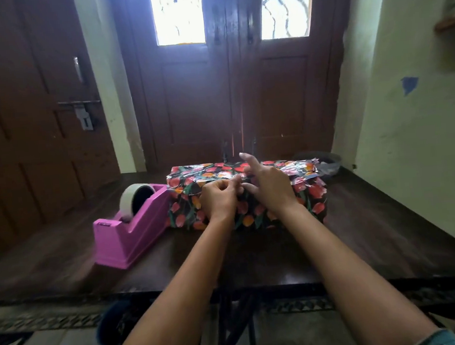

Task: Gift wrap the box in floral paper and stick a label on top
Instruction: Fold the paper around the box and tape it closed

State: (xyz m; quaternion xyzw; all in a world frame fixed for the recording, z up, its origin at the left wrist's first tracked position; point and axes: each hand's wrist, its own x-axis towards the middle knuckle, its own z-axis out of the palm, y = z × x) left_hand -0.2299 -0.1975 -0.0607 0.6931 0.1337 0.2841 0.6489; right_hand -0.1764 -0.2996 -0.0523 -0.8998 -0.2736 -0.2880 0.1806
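Note:
A box wrapped in black floral paper with red and orange tulips lies on the dark wooden table. Both my hands are over the near top edge of the box. My left hand has its fingers curled and pinches something small and clear at its fingertips, probably a strip of tape. My right hand rests on the paper just to the right, its index finger raised and pointing up, its other fingers loosely bent. The paper at the box's right end is crumpled and shiny.
A pink tape dispenser with a roll of tape stands on the table just left of the box. A dark round object sits behind the box's right end. Brown doors stand behind the table; a wall is at the right.

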